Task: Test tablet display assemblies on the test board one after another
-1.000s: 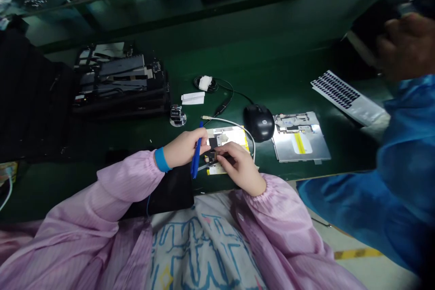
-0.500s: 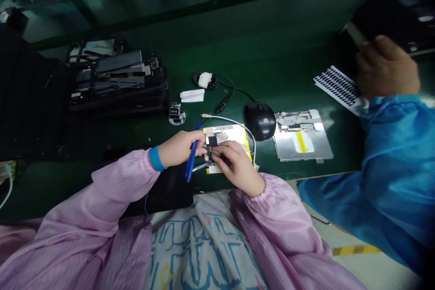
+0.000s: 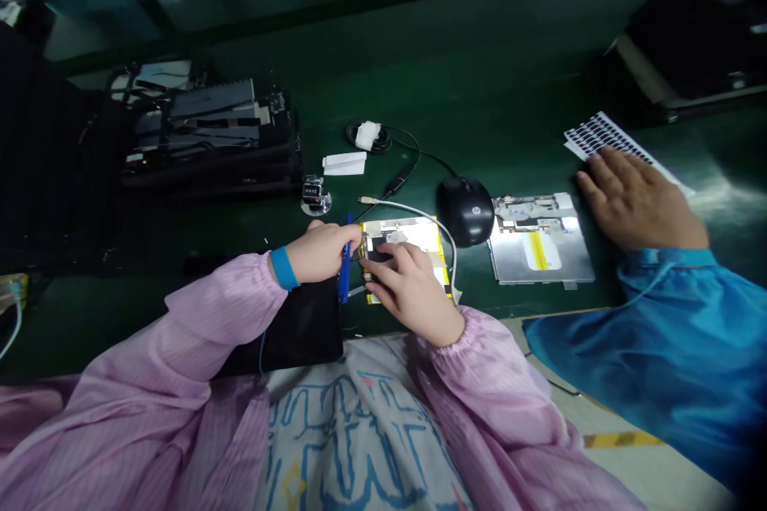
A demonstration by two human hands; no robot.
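Two bare hands at the grip. Left hand [image 3: 320, 251]: grip closed around a slim blue pen-shaped tool [image 3: 344, 263], tilted just beside a flat yellow-edged device panel [image 3: 407, 233]. Right hand [image 3: 413, 291]: grip curled down onto the panel's black strip [image 3: 377, 255]; any pinch cannot be told. Panel at the green desk's [image 3: 509, 112] near edge, just left of a black HP mouse [image 3: 466, 211]. Beyond, one silver metal plate [image 3: 539, 239]; a co-worker's blue-sleeved hand [image 3: 638, 200] lies flat toward the desk's right end.
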